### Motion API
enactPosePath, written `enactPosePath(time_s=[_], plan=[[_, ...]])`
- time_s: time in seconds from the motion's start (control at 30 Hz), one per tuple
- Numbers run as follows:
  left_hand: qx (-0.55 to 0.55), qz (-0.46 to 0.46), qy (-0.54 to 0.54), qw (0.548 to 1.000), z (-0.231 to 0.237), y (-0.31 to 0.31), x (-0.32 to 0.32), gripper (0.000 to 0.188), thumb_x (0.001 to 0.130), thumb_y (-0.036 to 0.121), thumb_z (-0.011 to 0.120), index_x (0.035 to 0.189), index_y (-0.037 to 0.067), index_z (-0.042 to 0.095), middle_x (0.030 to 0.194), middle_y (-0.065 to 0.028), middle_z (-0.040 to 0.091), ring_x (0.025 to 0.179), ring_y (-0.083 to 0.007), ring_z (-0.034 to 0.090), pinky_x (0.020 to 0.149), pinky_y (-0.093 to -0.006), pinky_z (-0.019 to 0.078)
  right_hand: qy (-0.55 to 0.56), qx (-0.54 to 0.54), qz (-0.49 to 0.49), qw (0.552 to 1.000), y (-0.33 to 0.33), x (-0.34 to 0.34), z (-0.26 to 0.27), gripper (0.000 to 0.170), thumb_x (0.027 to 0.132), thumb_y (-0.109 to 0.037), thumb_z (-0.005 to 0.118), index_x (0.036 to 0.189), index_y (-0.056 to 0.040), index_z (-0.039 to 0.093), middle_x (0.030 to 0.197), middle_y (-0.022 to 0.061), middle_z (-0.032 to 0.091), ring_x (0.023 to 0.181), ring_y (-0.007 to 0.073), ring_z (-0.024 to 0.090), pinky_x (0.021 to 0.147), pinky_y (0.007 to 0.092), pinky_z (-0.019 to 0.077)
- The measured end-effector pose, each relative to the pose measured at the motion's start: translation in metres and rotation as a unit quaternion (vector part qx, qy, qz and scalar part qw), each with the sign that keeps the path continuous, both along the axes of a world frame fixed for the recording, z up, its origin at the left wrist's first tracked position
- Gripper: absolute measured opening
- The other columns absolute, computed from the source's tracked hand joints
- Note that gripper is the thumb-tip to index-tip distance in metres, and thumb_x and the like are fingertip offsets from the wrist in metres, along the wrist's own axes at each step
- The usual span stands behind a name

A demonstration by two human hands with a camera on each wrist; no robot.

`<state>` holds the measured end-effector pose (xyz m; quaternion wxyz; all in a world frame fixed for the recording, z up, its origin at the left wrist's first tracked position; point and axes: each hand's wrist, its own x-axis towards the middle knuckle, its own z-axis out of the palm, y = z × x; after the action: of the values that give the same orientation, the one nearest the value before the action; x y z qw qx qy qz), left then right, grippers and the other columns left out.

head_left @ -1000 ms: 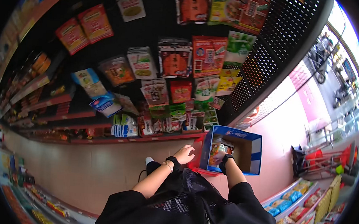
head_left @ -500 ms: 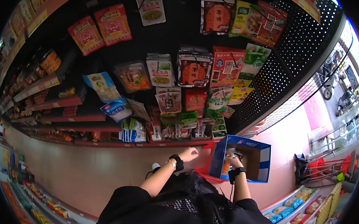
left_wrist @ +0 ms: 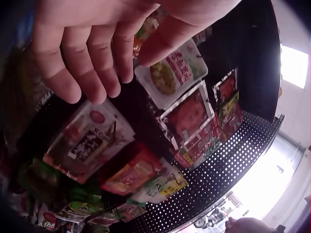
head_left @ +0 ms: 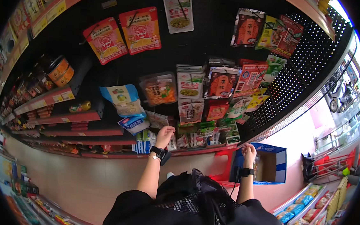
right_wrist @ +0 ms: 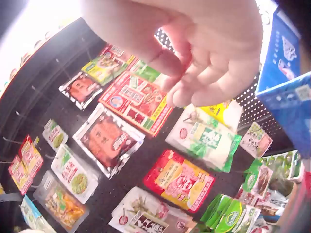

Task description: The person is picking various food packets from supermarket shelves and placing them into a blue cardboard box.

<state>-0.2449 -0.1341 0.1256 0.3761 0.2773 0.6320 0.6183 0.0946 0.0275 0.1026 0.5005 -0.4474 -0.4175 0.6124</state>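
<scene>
My left hand point(head_left: 165, 138) is in front of the lower hanging packets, fingers relaxed and nothing in them. Close by its fingertips in the left wrist view hangs a clear-and-white packet point(left_wrist: 90, 145), and a white packet point(left_wrist: 177, 73) with a green food picture is partly behind the thumb. My right hand point(head_left: 248, 154) is raised over the left side of a blue cardboard box point(head_left: 281, 166), its fingers loosely curled and empty. Past it in the right wrist view hang a red packet point(right_wrist: 180, 180) and a white-and-green packet point(right_wrist: 206, 136).
A dark perforated panel point(head_left: 291, 78) closes the rack's right end. Shelves with jars point(head_left: 63, 72) run off to the left. A red basket point(head_left: 223, 166) sits beside the box. Low shelves with bagged goods point(head_left: 302, 202) stand behind on the right.
My right hand has come up out of the blue box, leaving the packet it was touching inside. My left hand has moved up and left toward the hanging packets. The view has turned left.
</scene>
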Motion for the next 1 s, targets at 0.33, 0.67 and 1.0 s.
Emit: enactPosePath(time_s=[0.33,0.67,1.0], plan=[[0.022,-0.025,0.025,0.999,0.015,-0.066,-0.073,0.038,0.077,0.018,0.048,0.111,0.006,0.036,0.109,-0.0078,0.044,0.09,-0.0123,0.045,0.069,-0.0223,0.0371,-0.069,-0.017,0.294,0.953,-0.054,-0.16,0.013,0.018,0.073,0.0,0.036,0.085,-0.0006,0.049,0.076,0.0059,0.054,0.067,0.0112,0.051,0.058,0.0209,0.0426],[0.046,-0.004,0.116,0.992,0.027,-0.027,-0.085,0.066,0.074,0.015,0.052,0.124,0.006,0.009,0.127,-0.0128,0.012,0.114,-0.0254,0.022,0.079,-0.0307,0.0375,-0.076,0.001,0.443,0.893,-0.044,-0.215,0.049,0.017,0.079,-0.009,0.039,0.092,-0.0023,0.048,0.08,0.0029,0.054,0.067,0.0076,0.051,0.06,0.0181,0.0413],[0.052,0.097,0.157,0.982,0.014,0.02,-0.104,0.087,0.065,0.025,0.06,0.122,0.0,0.0,0.127,-0.0186,0.005,0.118,-0.0262,0.008,0.095,-0.0315,0.0093,0.01,0.08,0.527,0.846,0.008,-0.281,0.046,0.049,0.076,-0.004,0.043,0.121,-0.0124,0.025,0.115,0.0053,0.036,0.092,0.0126,0.041,0.076,0.0258,0.0368]])
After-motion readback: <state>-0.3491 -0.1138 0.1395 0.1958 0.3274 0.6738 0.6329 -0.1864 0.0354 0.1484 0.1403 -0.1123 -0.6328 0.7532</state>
